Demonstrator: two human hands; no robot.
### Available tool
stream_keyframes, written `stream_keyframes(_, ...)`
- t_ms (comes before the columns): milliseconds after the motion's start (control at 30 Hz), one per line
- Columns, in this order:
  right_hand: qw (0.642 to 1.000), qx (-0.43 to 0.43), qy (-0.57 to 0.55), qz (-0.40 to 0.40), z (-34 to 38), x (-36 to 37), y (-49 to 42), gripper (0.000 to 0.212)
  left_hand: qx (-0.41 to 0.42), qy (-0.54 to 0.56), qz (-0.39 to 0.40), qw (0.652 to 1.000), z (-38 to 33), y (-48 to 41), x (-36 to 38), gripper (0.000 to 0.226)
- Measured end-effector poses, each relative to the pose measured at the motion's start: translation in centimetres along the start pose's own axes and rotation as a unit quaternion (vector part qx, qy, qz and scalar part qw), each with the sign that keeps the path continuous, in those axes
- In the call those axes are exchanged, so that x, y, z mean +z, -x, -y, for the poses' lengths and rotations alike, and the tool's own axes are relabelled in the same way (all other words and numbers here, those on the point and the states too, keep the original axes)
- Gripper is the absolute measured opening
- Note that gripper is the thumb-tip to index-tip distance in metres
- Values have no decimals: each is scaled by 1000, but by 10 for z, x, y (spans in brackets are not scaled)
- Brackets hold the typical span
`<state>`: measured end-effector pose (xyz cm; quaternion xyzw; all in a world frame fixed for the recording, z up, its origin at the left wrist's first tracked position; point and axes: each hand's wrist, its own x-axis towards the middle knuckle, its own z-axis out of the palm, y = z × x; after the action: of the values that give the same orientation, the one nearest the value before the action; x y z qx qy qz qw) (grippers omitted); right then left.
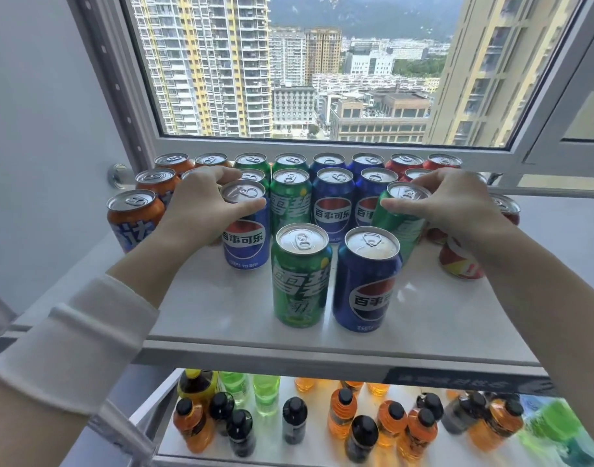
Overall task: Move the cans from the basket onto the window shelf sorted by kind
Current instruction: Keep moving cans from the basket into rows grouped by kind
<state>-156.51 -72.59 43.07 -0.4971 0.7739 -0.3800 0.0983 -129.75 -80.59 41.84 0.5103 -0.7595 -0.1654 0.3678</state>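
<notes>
While the window shelf (423,318) carries rows of cans (334,203) — orange at left, green, blue, red — the left hand (201,200) grips a blue can (245,244) by its top. The right hand (457,200) curls round a tilted green can (403,230) at right.

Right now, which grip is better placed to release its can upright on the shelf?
Left, probably. The left grip holds its blue Pepsi can upright, base seemingly on the window shelf. The right grip holds its green Sprite can tilted, so it needs righting first.
</notes>
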Motion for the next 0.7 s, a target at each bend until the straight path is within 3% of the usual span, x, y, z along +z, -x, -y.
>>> stream_keyframes(133,1000,-3,-10,-14,5,-18,3,65,48,13,19,999,-33,-8,-6,61)
stream_keyframes(267,1000,-9,-6,-18,9,-33,5,71,104,9,81,991,-71,-14,12,64)
stream_keyframes(700,999,-1,13,-42,-5,-56,6,69,106,-22,186,977,-119,-32,97,61)
